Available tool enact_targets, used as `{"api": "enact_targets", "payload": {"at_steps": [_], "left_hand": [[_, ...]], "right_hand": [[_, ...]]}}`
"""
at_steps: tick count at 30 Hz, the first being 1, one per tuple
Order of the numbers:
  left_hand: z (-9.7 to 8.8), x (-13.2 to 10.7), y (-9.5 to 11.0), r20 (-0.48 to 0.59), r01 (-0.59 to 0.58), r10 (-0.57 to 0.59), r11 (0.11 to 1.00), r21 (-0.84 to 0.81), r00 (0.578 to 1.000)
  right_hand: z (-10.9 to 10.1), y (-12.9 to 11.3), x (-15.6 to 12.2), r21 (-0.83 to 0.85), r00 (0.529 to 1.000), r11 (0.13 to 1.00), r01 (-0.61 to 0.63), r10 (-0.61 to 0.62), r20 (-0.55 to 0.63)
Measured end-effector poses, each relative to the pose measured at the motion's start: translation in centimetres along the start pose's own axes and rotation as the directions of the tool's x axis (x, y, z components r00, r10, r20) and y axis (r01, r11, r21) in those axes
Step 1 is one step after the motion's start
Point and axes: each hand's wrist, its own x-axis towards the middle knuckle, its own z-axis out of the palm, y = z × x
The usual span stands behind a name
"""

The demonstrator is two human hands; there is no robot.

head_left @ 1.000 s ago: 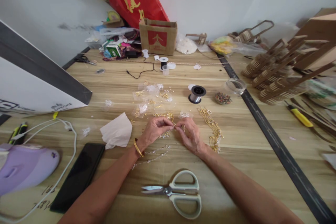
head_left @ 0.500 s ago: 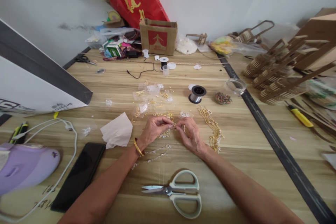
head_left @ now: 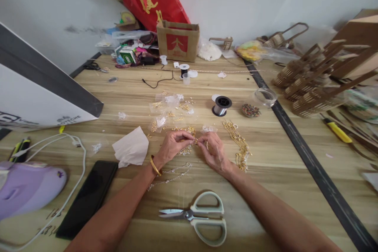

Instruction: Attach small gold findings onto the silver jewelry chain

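Note:
My left hand (head_left: 175, 144) and my right hand (head_left: 213, 150) meet fingertip to fingertip over the table, each closed in a pinch. Between them is a tiny gold bead (head_left: 196, 141), too small to make out fully. Under and behind my fingers lies a loose heap of gold and clear beads (head_left: 186, 150), partly hidden. Close to my left wrist a silver beaded chain (head_left: 173, 179) is laid out. Right of my right hand rests a bundle of gold chains (head_left: 242, 145). White-handled scissors (head_left: 193, 216) lie nearer to me, blades pointing left.
Small bags of findings (head_left: 169, 104), a wire spool (head_left: 221, 106) and a jar of beads (head_left: 251, 110) stand beyond my hands. At left are a paper sheet (head_left: 131, 147), a phone (head_left: 88, 199) and a white cable (head_left: 85, 157). Woven baskets (head_left: 307, 98) occupy the right side.
Both hands keep their pinch in nearly the same place, with only slight finger movement. The view has shifted very slightly.

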Motion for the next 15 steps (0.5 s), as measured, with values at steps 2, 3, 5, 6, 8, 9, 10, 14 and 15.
{"api": "enact_targets", "payload": {"at_steps": [2,3,5,6,8,9,10,14,15], "left_hand": [[0.00,0.01,0.02,0.004,-0.007,0.007,1.000,0.002,1.000],[0.00,0.01,0.02,0.006,-0.011,0.011,1.000,0.004,1.000],[-0.02,0.01,-0.02,0.009,-0.019,0.019,1.000,0.005,1.000],[-0.03,0.01,-0.05,0.011,-0.023,0.023,1.000,0.005,1.000],[-0.04,0.01,-0.15,0.013,-0.034,0.034,0.999,0.005,0.999],[-0.05,0.02,-0.20,0.016,-0.041,0.040,0.999,0.006,0.999],[-0.05,0.03,-0.25,0.019,-0.048,0.048,0.999,0.008,0.999],[-0.08,0.05,-0.33,0.023,-0.072,0.072,0.997,0.026,0.997],[-0.09,0.04,-0.30,0.023,-0.077,0.076,0.997,0.032,0.997]], "right_hand": [[0.03,0.02,0.01,0.001,1.000,1.000,-0.003,0.003,0.000],[0.05,0.04,0.00,0.002,1.000,1.000,-0.004,0.004,0.000],[0.09,0.10,-0.03,0.001,1.000,1.000,-0.003,0.003,0.000],[0.11,0.13,-0.05,0.001,1.000,1.000,-0.002,0.002,-0.001],[0.15,0.18,-0.08,-0.001,1.000,1.000,0.002,-0.002,-0.004],[0.16,0.19,-0.08,0.000,1.000,1.000,0.003,-0.003,-0.006],[0.17,0.19,-0.09,0.002,1.000,1.000,0.003,-0.003,-0.007],[0.11,0.09,-0.05,0.002,1.000,1.000,-0.006,0.006,-0.005],[0.08,0.06,-0.04,0.001,1.000,1.000,-0.007,0.007,-0.002]]}}
